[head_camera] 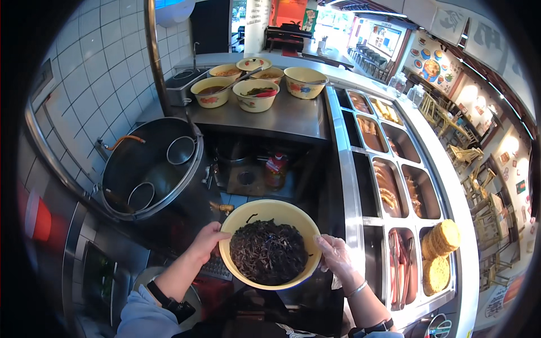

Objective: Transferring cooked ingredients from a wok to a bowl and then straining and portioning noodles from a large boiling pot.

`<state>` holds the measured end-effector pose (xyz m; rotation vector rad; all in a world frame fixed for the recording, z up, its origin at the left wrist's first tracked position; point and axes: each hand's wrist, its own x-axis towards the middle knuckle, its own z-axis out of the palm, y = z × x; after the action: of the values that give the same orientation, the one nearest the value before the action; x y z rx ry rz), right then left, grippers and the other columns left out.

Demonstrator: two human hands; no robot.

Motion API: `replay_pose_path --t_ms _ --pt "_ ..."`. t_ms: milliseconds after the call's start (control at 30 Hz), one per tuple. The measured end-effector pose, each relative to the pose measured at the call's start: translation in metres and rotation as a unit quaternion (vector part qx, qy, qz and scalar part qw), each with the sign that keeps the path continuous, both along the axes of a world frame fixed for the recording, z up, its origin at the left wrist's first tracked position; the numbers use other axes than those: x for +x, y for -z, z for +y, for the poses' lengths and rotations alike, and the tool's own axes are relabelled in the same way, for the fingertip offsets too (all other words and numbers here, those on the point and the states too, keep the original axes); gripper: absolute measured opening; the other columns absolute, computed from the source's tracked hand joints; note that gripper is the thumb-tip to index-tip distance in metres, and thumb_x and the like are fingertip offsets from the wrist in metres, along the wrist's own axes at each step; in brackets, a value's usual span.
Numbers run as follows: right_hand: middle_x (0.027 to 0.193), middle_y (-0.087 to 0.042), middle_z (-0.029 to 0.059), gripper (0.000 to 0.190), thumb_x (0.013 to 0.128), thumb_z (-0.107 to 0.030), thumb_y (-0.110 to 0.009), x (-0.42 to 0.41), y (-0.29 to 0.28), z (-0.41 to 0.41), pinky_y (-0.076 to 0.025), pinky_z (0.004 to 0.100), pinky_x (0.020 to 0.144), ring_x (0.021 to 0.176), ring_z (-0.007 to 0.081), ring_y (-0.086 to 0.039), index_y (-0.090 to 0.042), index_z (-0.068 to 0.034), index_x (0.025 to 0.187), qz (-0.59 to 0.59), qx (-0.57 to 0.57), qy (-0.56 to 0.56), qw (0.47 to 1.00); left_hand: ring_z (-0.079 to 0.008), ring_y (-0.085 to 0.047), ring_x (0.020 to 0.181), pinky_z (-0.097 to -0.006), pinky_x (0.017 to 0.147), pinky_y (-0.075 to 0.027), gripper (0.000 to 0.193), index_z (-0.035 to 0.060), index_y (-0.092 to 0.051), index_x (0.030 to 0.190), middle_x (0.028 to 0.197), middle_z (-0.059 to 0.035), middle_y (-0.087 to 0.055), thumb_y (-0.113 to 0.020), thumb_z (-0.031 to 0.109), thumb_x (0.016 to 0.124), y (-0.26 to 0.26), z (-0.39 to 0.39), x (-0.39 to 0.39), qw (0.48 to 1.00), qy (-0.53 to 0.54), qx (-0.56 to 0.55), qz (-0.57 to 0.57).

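Between my hands is a cream enamel bowl [270, 205], its lower part filled with dark, shredded food [270, 253] that looks like seaweed or pickled greens. My left hand [208, 241] is bare and grips the bowl's left rim, thumb over the edge. On the right rim, my right hand [336, 255] holds on in a clear plastic glove. A few dark shreds cling to the inner wall. The bowl is held over a dark gap in front of my body. The undersides of both hands' grips are hidden.
A large metal stockpot [194, 177] with strainers stands left. Flowered enamel bowls [255, 103] of food sit on the steel counter [291, 122] ahead. To the right, steel trays [391, 186] hold sauced foods, sausages with tongs [395, 270], and stacked yellow noodle cakes [437, 274]. A red-capped bottle [276, 171] stands below.
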<state>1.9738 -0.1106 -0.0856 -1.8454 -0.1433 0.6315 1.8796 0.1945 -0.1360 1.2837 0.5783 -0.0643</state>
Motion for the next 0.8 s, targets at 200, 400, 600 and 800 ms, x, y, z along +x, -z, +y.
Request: replay_pose_path --t_ms 200,400,600,800 --pt "0.055 -0.055 0.0043 0.037 0.087 -0.036 -0.047 0.099 -0.014 0.011 -0.04 0.0195 0.039 0.042 0.0087 -0.05 -0.059 -0.001 0.083 0.016 0.028 0.056 0.998 -0.0113 -0.05 0.043 -0.0231 0.033 -0.032 0.011 0.0109 -0.048 0.076 0.062 -0.0022 -0.054 -0.059 0.013 0.076 -0.004 0.023 0.116 0.999 0.039 0.005 -0.013" --pt "0.059 -0.054 0.0027 0.037 0.089 -0.036 -0.044 0.257 -0.035 0.053 -0.039 0.0209 0.045 0.048 0.0083 -0.049 -0.06 -0.002 0.09 -0.028 -0.012 0.058 0.998 -0.0122 -0.054 0.057 -0.0256 0.045 -0.042 0.012 0.0099 -0.048 0.072 0.069 -0.0016 -0.054 -0.059 0.01 0.076 -0.007 0.054 0.28 0.998 0.004 0.019 -0.052" --pt "0.068 -0.058 0.0007 0.036 0.088 -0.036 -0.047 0.424 -0.006 0.087 -0.038 0.022 0.048 0.053 0.0065 -0.049 -0.06 -0.005 0.1 -0.122 -0.023 0.126 0.984 -0.012 -0.053 0.066 -0.026 0.06 -0.043 0.009 0.0053 -0.051 0.08 0.074 -0.0033 -0.053 -0.059 0.009 0.076 -0.004 0.085 0.456 0.986 0.017 0.091 -0.136" --pt "0.081 -0.059 0.0066 0.036 0.085 -0.035 -0.052 0.517 0.013 0.121 -0.044 0.029 0.065 0.073 0.0145 -0.054 -0.058 -0.004 0.103 -0.088 -0.027 0.149 0.985 -0.0196 -0.058 0.079 -0.0349 0.071 -0.048 0.015 0.0049 -0.048 0.09 0.084 -0.0073 -0.056 -0.055 0.01 0.078 0.017 0.135 0.58 0.989 0.086 0.057 -0.108"
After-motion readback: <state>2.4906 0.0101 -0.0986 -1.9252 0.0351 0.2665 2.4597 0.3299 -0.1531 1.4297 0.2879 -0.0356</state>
